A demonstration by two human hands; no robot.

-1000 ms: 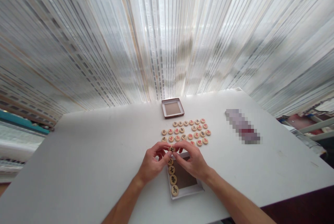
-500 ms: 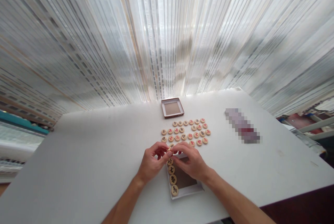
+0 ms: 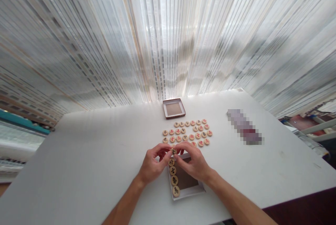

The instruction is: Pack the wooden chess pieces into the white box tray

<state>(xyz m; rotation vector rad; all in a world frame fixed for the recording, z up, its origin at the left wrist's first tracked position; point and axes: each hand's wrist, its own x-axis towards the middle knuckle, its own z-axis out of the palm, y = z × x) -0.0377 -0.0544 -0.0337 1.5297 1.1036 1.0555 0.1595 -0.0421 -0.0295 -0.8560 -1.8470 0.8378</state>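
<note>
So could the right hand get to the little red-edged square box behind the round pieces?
Probably yes. Only low round wooden chess pieces lie between the right hand and the small red-edged square box; nothing tall blocks the way.

A white matte tabletop [image 3: 105, 155] carries round pale wooden discs [image 3: 187, 132] marked in red or black. At their six o'clock, a white shallow cardboard box [image 3: 193, 192] with a brown floor holds a column of black-marked ones. At twelve o'clock lies a dark-red-rimmed square lid [image 3: 174, 109], tan inside. Behind hangs a white sheer curtain [image 3: 168, 36] with grey and beige vertical stripes.
</note>
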